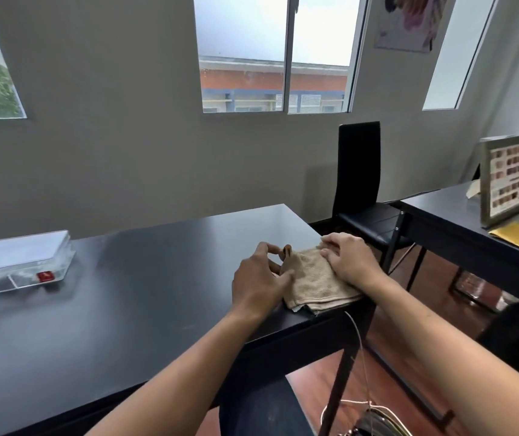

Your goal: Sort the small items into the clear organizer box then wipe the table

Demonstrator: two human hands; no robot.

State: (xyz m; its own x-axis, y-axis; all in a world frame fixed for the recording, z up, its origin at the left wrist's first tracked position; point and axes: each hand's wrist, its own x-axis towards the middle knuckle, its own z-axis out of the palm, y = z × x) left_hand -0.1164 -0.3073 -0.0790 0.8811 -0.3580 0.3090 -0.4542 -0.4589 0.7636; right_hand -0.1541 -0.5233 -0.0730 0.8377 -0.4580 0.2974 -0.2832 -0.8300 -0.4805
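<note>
Black desk (132, 278) under grey wall and windows, surface looks bare apart from 2 things. Clear organizer box (16, 262) sits closed at the far left edge, red latch facing the camera; contents too blurred to tell. No loose small items visible on the desk, so sorting looks done and the wipe stage is in hand.

Folded beige cloth (317, 281) lies at the right front corner of the desk, one edge just overhanging. Right hand (351, 261) presses flat on top of the cloth, fingers spread, not clenched. Left hand (262, 278) sits at the cloth's left edge, thumb and index finger pinching at a small brown tag or fold there; cannot tell if it actually has a grip.

My read on doing this well:
- keep the cloth folded flat, palm pressure on top
- start at this corner, run long overlapping passes toward the box
- lift or shift the box to wipe under it, don't push into it
- watch the overhang, cloth could slide off the edge

Chair (362, 196) and second desk to the right are clear of the work.
</note>
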